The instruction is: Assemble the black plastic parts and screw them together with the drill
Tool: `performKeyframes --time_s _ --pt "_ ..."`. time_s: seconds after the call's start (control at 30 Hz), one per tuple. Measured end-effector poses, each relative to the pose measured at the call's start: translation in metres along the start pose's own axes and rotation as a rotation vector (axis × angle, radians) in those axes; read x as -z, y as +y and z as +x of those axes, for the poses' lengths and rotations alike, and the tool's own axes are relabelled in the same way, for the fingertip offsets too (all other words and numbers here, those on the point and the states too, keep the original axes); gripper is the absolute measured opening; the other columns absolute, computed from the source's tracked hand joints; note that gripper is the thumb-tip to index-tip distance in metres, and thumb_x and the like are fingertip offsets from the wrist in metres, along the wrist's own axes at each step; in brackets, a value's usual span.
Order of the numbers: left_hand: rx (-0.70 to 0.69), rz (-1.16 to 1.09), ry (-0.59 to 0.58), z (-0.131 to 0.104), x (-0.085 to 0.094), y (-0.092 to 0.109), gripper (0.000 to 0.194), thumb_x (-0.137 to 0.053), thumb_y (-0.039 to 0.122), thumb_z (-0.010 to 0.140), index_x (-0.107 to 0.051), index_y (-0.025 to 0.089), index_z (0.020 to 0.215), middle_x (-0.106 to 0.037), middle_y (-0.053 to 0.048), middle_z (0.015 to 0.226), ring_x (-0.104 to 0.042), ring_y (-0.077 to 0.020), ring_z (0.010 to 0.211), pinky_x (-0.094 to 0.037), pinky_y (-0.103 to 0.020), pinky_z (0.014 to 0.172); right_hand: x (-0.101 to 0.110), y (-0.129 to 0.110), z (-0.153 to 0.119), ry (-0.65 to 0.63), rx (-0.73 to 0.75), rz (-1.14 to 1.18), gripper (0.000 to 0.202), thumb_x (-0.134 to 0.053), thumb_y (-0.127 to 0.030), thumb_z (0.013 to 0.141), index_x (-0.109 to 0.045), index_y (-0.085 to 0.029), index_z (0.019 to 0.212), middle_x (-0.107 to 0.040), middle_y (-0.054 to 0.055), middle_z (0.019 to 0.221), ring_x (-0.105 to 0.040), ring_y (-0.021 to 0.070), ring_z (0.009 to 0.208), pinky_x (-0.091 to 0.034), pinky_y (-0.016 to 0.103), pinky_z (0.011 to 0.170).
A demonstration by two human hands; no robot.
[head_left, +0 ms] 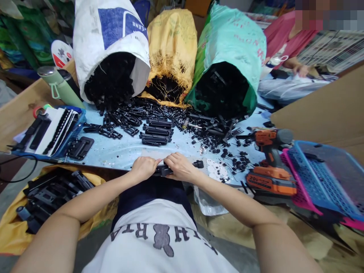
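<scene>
Both my hands meet at the table's near edge over a black plastic part [165, 170]. My left hand [144, 167] is closed, its thumb and finger pinching at the part's left side. Over the part's right side my right hand [179, 166] curls its fingers, and a black end of the part sticks out past it. What exactly lies under the fingers is hidden. Just beyond my hands stands a row of several black assembled plastic parts [157, 132]. White round discs [216, 170] lie to the right of my right hand.
White [113, 34], yellow [172, 41] and green [233, 38] sacks spill black pieces onto the blue tabletop [105, 151]. An orange cordless drill [271, 159] and blue basket [327, 178] are at right. A yellow bag [11, 223] of black parts sits lower left. Another person's hand [301, 70] shows upper right.
</scene>
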State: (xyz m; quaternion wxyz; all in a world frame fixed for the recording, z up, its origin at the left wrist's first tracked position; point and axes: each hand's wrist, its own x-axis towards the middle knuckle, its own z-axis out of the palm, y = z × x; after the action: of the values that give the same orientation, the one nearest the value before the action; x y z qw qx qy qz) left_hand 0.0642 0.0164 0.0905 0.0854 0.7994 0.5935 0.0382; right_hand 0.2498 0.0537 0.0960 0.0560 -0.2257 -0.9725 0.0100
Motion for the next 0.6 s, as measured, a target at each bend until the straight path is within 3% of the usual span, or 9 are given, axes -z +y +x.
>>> performKeyframes --time_s 0.13,0.23,0.3,0.37,0.5,0.6 --pt "0.003 0.0 0.024 0.0 -0.003 -0.006 0.059 -0.024 0.045 0.095 -0.07 0.013 0.075 -0.07 -0.012 0.075 -0.066 -0.0208 0.07 -0.043 -0.028 0.06 0.0 0.002 0.0 0.07 0.02 0.057 0.048 -0.052 -0.058 0.081 -0.056 -0.012 0.095 -0.059 0.01 0.084 -0.052 0.0212 0.078 -0.035 0.033 0.07" --pt "-0.051 -0.017 0.124 -0.004 0.0 -0.016 0.059 -0.023 0.047 0.094 -0.067 0.015 0.072 -0.069 -0.01 0.072 -0.065 -0.0202 0.068 -0.041 -0.028 0.057 0.013 0.005 -0.011 0.09 -0.036 0.047 0.062 -0.044 -0.073 0.076 -0.058 -0.014 0.088 -0.06 0.008 0.076 -0.054 0.0197 0.072 -0.036 0.031 0.066" --pt "-0.171 -0.035 0.212 -0.01 0.005 -0.022 0.06 -0.022 0.05 0.094 -0.064 0.015 0.068 -0.066 -0.009 0.066 -0.063 -0.0194 0.065 -0.039 -0.027 0.054 0.025 0.009 -0.023 0.092 -0.071 0.037 0.064 -0.035 -0.076 0.076 -0.057 -0.016 0.072 -0.056 0.006 0.062 -0.051 0.0173 0.06 -0.033 0.029 0.059" --pt "-0.364 -0.105 0.276 -0.02 0.011 -0.021 0.062 -0.021 0.054 0.092 -0.061 0.016 0.064 -0.062 -0.007 0.058 -0.059 -0.0172 0.057 -0.037 -0.027 0.05 0.034 0.007 -0.036 0.128 -0.012 0.12 0.065 -0.024 -0.074 0.081 -0.05 -0.018 0.059 -0.05 0.004 0.052 -0.047 0.0151 0.051 -0.03 0.029 0.054" --pt "-0.663 -0.492 0.364 -0.044 0.016 0.005 0.069 -0.005 0.055 0.092 -0.055 0.018 0.062 -0.055 -0.005 0.051 -0.051 -0.0133 0.047 -0.037 -0.027 0.048 0.025 -0.026 -0.041 0.319 0.22 0.617 0.067 0.001 -0.06 0.09 -0.043 -0.022 0.057 -0.043 0.001 0.047 -0.045 0.0144 0.046 -0.034 0.03 0.052" --pt "-0.649 -0.724 0.521 -0.054 0.009 0.031 0.076 0.006 0.055 0.089 -0.056 0.02 0.063 -0.055 -0.005 0.051 -0.053 -0.0135 0.048 -0.041 -0.028 0.049 -0.008 -0.063 -0.022 0.513 0.119 0.804 0.069 0.014 -0.057 0.087 -0.04 -0.023 0.059 -0.043 0.002 0.051 -0.048 0.0156 0.049 -0.041 0.033 0.057"
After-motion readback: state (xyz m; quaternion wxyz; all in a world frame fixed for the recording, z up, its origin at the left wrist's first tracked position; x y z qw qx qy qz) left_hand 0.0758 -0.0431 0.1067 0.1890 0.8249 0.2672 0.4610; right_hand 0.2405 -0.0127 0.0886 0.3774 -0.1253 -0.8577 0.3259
